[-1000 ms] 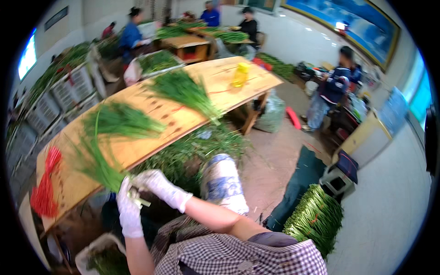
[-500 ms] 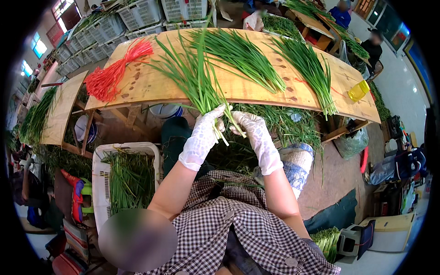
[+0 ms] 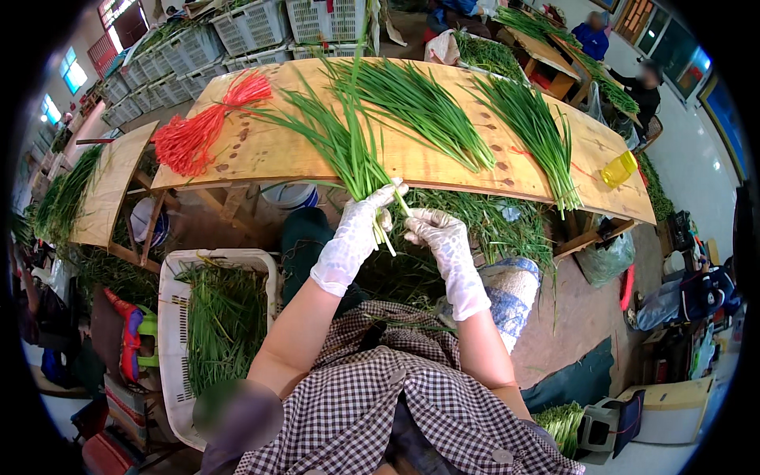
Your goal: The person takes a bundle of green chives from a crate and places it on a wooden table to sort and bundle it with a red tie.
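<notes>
In my gloved left hand point(image 3: 353, 236) is a loose bunch of green chives point(image 3: 346, 158), gripped near the pale stem ends. Its leaves fan up and away over the near edge of the wooden table point(image 3: 293, 164). My gloved right hand point(image 3: 445, 247) is close by on the right, fingertips pinched on a stalk that sticks out of the bunch. Two more piles lie on the table: middle chives point(image 3: 427, 111) and right-hand chives point(image 3: 534, 131). At the table's left lies a bundle of red ties point(image 3: 194, 141).
A yellow bottle-like container point(image 3: 618, 169) stands at the table's right end. To my left is a white crate point(image 3: 271, 273) with loose greens. Loose greens point(image 3: 475, 222) lie beneath the table, near a white bucket point(image 3: 289, 195). Stacked crates point(image 3: 249, 30) and other people are farther back.
My right hand has drawn slightly down and right, away from my left, and fewer stalks show between them. My left hand keeps its hold. The view has shifted slightly.
</notes>
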`<state>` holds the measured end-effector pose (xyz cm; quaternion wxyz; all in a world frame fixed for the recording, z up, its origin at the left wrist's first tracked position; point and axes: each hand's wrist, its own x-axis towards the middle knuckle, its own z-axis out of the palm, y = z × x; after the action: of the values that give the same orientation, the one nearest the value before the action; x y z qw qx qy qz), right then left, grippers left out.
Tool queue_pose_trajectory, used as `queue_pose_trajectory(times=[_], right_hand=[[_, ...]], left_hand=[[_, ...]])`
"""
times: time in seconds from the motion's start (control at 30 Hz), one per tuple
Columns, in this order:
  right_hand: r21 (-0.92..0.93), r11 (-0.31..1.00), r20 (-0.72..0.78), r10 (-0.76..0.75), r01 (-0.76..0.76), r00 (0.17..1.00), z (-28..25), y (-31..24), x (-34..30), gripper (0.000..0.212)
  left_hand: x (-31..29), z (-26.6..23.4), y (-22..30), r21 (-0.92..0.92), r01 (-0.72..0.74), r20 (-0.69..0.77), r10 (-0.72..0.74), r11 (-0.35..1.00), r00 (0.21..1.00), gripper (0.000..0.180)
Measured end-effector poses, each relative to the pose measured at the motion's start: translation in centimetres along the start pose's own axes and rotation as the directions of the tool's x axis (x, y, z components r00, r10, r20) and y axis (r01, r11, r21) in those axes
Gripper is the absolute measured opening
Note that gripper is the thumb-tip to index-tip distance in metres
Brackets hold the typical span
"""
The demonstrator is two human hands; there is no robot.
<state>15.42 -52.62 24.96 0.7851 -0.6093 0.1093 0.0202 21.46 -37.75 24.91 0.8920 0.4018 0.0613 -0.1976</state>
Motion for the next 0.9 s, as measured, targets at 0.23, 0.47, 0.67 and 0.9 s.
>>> queue_pose_trajectory(times=[0.23, 0.47, 0.67, 0.9], right_hand=[[-0.063, 0.984, -0.144, -0.172, 0.165, 0.974, -0.9, 0.8, 0.3, 0.012], [-0.376, 0.917, -0.152, -0.202, 0.132, 0.967, 2.2, -1.7, -1.1, 0.024], [0.115, 0.991, 0.007, 0.061, -0.061, 0.998, 0.9, 0.2, 0.9, 0.019], [-0.800, 0.200, 0.078, -0.900, 0.566, 0.428, 2.4, -0.9, -0.3, 0.010]], left_hand=[[0.0, 1.5, -1.1, 0.139, -0.043, -0.041, 0.050, 0.989, 0.998, 0.020], [-0.3, 2.2, -1.3, 0.295, -0.090, -0.177, 0.147, 0.951, 0.973, 0.014], [0.2, 1.1, -1.2, 0.070, -0.047, -0.072, 0.052, 0.996, 0.996, 0.017], [-0.6, 3.4, 0.6, 0.214, -0.141, -0.081, 0.161, 0.967, 0.984, 0.016]])
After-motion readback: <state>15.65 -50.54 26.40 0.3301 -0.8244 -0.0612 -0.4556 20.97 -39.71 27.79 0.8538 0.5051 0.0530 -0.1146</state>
